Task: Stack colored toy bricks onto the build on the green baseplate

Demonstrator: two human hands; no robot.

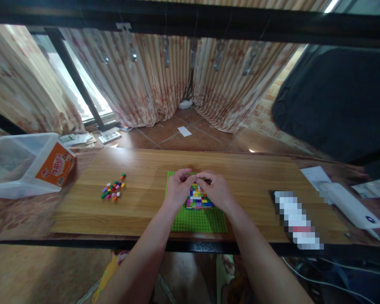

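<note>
On the green baseplate (pixel 199 223): one multicoloured brick block (pixel 198 198), left hand (pixel 177 188) and right hand (pixel 218 190) flanking it, presumably for steadiness; fingers (pixel 191 180) together at its far edge, clamped or not I cannot tell.

Bright light streams through the window (pixel 63 80) at left, pleated, patterned curtains (pixel 158 80) hang over brown floor tiles (pixel 164 137), a dark bar (pixel 190 19) cuts across the top, and here's the wooden tabletop (pixel 247 177), catching a shine at its far left!
</note>
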